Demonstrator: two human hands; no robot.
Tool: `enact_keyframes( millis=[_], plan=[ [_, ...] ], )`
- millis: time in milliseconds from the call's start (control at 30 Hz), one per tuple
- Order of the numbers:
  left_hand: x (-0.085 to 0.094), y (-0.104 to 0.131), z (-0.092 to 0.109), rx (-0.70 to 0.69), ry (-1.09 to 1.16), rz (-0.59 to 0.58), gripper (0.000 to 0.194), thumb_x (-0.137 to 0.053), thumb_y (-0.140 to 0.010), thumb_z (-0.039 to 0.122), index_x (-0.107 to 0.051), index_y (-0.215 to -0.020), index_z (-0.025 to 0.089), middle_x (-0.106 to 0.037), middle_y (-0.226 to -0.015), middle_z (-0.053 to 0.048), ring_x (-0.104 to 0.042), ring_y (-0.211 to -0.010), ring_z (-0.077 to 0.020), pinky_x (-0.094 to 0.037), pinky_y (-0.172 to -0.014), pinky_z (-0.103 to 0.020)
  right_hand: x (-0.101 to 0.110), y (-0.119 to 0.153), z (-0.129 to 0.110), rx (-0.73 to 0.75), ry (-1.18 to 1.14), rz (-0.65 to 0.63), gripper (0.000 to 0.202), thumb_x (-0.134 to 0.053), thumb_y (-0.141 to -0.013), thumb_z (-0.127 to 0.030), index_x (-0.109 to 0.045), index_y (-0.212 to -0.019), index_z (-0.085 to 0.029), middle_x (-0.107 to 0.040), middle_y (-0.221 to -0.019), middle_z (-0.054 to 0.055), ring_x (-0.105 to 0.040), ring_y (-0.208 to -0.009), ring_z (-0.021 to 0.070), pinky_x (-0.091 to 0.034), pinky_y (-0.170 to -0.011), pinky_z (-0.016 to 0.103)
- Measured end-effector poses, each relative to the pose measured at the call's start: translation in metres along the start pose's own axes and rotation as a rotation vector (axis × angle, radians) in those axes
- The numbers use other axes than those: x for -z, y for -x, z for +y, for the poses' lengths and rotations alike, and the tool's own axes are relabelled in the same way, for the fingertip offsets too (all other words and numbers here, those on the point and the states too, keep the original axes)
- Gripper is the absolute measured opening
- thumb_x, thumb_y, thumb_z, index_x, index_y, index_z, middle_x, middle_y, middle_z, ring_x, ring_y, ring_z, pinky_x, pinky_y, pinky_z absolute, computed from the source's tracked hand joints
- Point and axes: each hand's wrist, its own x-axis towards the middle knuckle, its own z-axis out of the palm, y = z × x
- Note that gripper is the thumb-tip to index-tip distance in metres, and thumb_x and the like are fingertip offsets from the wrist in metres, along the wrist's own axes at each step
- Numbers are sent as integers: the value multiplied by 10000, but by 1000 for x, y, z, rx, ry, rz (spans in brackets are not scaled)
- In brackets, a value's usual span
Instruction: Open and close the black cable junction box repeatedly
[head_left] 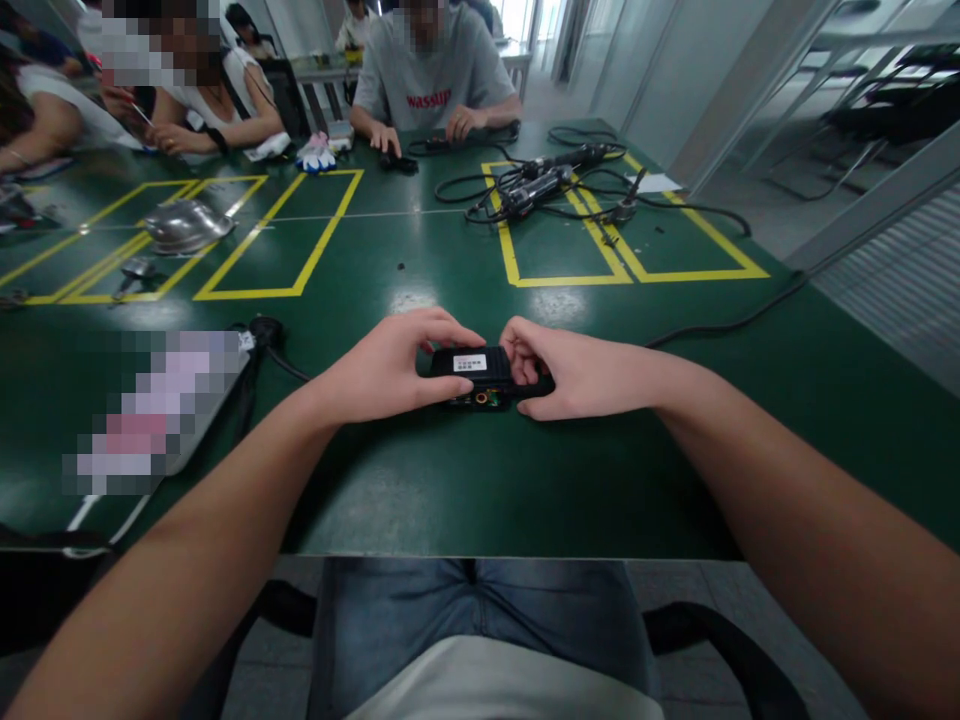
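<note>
A small black box-shaped device with a white printed label sits low over the green table, in front of me. Green circuit board and a round gold-coloured part show along its near side. My left hand grips the device's left end, thumb on the near edge and fingers over the far edge. At the device's right end, my right hand has its fingers curled around a short black part, with the thumb on the near side. Whether that part is a plug or cable end cannot be made out.
A phone-like slab with a white cable lies at the left. Black cables and tools lie at the back right, within yellow tape. A metal bowl-like part is at the back left. People sit across the table.
</note>
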Motion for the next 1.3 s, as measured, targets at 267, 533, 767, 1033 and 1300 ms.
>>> enact_keyframes(
  millis=[267,533,767,1033,1300],
  plan=[
    [-8,-2,7,28,-67,-120,346,-874,-891,326,-859,-1223,231,-804,-1169,-67,-748,-1060,-259,-554,-978,-390,-1,-2,-3,0,39,-16,551,-888,-793,-381,-511,-1183,-281,-678,-904,-34,-644,-824,221,-508,-758,356],
    [-9,-1,9,56,-69,-117,360,-866,-890,348,-860,-1232,236,-785,-1150,-58,-735,-1010,-244,-571,-962,-381,-1,-1,-4,-1,47,-30,486,-890,-805,-435,-567,-1130,-275,-678,-930,-15,-626,-836,223,-493,-755,353],
    [-7,-1,10,64,-5,-102,365,-855,-898,381,-867,-1229,228,-802,-1147,-62,-743,-1016,-240,-567,-949,-375,-2,0,-6,-26,42,-25,507,-873,-772,-358,-510,-1118,-287,-658,-930,-23,-623,-839,225,-499,-752,358],
    [-8,-5,0,162,-34,76,390,-808,-938,394,-836,-1272,193,-843,-1212,-87,-741,-1095,-264,-584,-1009,-412,-1,1,-3,-34,-30,-2,505,-872,-779,-309,-448,-1054,-302,-664,-934,-20,-624,-838,217,-517,-760,366],
    [-18,-11,-14,282,-192,162,306,-853,-909,281,-849,-1203,196,-851,-1151,-88,-757,-1086,-278,-591,-1054,-428,2,-1,-2,9,46,-22,308,-794,-850,-370,-525,-971,-281,-653,-900,-3,-591,-802,198,-484,-719,345]
  ],
)
